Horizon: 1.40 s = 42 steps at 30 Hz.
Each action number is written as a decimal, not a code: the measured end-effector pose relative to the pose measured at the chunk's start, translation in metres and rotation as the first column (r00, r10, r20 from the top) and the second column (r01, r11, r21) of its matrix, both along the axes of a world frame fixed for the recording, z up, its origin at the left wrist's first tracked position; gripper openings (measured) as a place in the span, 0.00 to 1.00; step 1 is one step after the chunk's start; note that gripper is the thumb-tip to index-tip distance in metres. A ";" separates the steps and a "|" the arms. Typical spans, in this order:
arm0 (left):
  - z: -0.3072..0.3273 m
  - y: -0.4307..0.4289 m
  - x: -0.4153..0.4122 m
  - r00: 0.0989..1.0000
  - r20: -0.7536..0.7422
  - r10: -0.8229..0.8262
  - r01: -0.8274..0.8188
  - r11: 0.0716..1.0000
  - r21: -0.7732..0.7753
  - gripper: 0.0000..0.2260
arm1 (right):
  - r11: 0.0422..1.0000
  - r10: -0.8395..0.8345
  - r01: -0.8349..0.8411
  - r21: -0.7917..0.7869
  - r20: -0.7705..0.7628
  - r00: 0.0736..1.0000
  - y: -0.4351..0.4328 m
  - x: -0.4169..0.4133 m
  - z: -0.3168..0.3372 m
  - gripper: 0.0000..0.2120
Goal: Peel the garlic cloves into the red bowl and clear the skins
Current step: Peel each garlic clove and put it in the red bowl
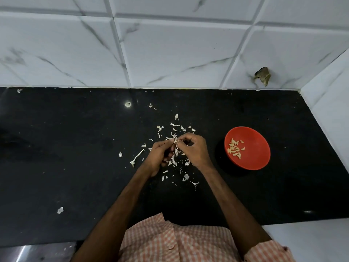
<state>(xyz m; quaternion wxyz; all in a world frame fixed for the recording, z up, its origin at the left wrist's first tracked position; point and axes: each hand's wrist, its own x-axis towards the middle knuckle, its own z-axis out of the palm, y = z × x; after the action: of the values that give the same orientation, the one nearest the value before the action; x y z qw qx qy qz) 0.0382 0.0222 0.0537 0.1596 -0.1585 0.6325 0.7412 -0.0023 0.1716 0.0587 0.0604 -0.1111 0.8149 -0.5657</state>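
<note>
1. The left hand (pixel 160 154) and right hand (pixel 194 148) meet at the centre of the frame, just above the black worktop (pixel 75 148).
2. Both hands have curled fingers, and their fingertips pinch a small garlic clove (pixel 176 141) between them. Bits of skin hang from it.
3. Whether the left hand's palm also holds loose pieces cannot be told.
4. The red bowl (pixel 255 157) stands on the worktop to the right of the hands, apart from them.
5. A small heap of peeled cloves (pixel 235 148) lies in the left part of the bowl.
6. Papery garlic skins (pixel 174 127) are scattered on the worktop around and under the hands, mostly above and below them in the frame.
7. A pale stalk (pixel 137 157) lies just left of the left hand.
8. A white marbled tiled wall (pixel 170 53) fills the upper frame, and a checked shirt (pixel 179 241) shows at the bottom edge.
</note>
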 end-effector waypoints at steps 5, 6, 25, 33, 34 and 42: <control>0.002 0.004 0.001 0.997 -0.019 0.076 -0.076 0.997 0.014 0.16 | 1.000 0.010 -0.010 -0.022 -0.014 1.000 -0.002 0.000 0.007 0.04; 0.004 0.005 0.001 0.995 -0.040 0.090 -0.089 0.996 0.009 0.15 | 1.000 0.008 -0.009 -0.021 -0.018 1.000 -0.002 0.000 0.008 0.04; -0.007 0.003 -0.002 0.886 -0.460 0.047 -0.268 0.863 -0.428 0.17 | 0.995 -0.005 0.013 0.096 -0.085 0.996 -0.005 -0.005 0.007 0.03; -0.007 0.001 -0.001 0.908 -0.365 0.206 -0.316 0.909 -0.272 0.13 | 0.964 -0.105 0.117 0.238 -0.063 0.992 -0.005 -0.007 0.011 0.07; -0.007 0.001 -0.001 0.909 -0.361 0.207 -0.313 0.912 -0.264 0.13 | 0.948 -0.105 0.120 0.295 -0.065 0.992 -0.003 -0.007 0.012 0.09; -0.006 0.002 -0.002 0.904 -0.387 0.179 -0.314 0.894 -0.320 0.13 | 0.917 -0.013 0.067 0.393 -0.139 0.990 -0.003 -0.007 0.005 0.08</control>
<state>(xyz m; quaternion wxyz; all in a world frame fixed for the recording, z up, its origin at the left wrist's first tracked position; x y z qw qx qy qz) 0.0366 0.0241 0.0476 -0.0847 -0.1327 0.7545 0.6371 -0.0090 0.1683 0.0640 0.0153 -0.1173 0.9168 -0.3815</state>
